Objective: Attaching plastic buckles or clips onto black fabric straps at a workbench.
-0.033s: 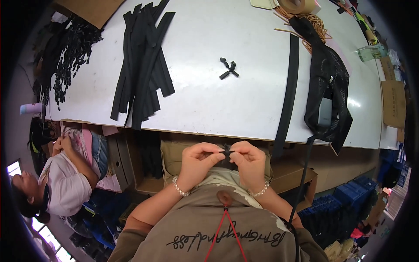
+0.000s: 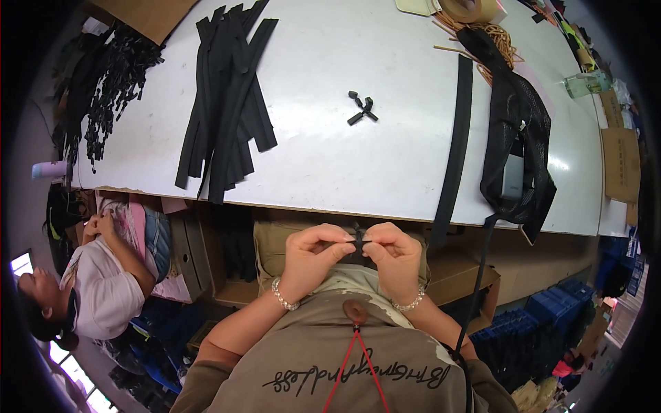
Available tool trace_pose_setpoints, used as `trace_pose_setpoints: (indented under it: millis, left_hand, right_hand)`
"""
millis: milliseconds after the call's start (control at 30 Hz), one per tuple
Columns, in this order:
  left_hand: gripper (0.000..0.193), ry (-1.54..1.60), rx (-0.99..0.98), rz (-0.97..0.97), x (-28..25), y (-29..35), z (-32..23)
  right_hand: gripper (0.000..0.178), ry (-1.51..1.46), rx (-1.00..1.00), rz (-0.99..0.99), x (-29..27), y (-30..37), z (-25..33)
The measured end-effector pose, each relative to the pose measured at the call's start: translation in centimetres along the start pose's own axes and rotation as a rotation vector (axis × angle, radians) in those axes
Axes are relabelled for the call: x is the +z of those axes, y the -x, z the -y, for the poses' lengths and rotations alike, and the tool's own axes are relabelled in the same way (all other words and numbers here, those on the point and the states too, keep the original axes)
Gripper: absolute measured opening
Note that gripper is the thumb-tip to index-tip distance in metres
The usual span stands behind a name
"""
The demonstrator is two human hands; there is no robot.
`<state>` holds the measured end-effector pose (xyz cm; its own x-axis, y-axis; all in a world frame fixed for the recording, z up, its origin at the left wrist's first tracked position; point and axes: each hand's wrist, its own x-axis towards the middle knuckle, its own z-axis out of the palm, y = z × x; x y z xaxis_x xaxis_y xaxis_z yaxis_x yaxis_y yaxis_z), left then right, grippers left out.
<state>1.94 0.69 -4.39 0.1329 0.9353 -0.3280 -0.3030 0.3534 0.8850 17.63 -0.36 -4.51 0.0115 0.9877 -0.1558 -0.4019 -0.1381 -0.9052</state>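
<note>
Just in front of the table edge, my left hand (image 2: pixel 308 260) and my right hand (image 2: pixel 394 260) meet fingertip to fingertip. Both are closed in a pinch on a small black piece (image 2: pixel 358 237); the fingers cover most of it, so its exact kind cannot be made out. On the white table (image 2: pixel 317 158) ahead lies a little cluster of small black pull-like pieces (image 2: pixel 361 110). Left of it is a loose pile of long flat black strips (image 2: pixel 231 103). A single black strip (image 2: pixel 456 131) stretches to the table edge on the right.
A black mesh bag (image 2: pixel 513 124) with a grey device (image 2: pixel 511 177) lies at the right. Beyond it are tan cords (image 2: pixel 506 45) and a tape roll (image 2: pixel 471 8). Small black pieces hang in bunches (image 2: pixel 113 82) at the far left. A person (image 2: pixel 103 282) is at the left.
The small black piece between my fingertips has shifted slightly and shows a little more upright. Both hands stay in almost the same place.
</note>
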Motion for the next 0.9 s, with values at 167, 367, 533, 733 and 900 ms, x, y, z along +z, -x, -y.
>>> trace_pose_setpoints:
  millis: [167, 367, 533, 733, 900]
  left_hand:
    - [0.016, -0.196, 0.382, 0.119, 0.2, 0.0, -1.4]
    - [0.017, -0.265, 0.46, 0.156, 0.4, -0.4, -2.1]
    - [0.019, -0.253, 0.249, 0.146, 0.8, 0.3, -4.0]
    - [0.019, -0.283, 0.114, 0.251, 1.6, -0.9, -8.8]
    - [0.014, -0.274, 0.098, 0.281, 1.4, -3.3, -11.7]
  right_hand:
    - [0.011, 0.143, -0.186, 0.056, 0.4, 0.0, 1.4]
    - [0.013, 0.212, -0.266, 0.08, 0.2, -0.3, 2.0]
    - [0.012, 0.317, -0.193, 0.115, 0.5, -0.5, 3.4]
    - [0.031, -0.012, -0.017, 0.273, 0.8, -2.5, 5.6]
    - [0.045, 0.172, 0.181, 0.516, 2.3, -5.5, 7.6]
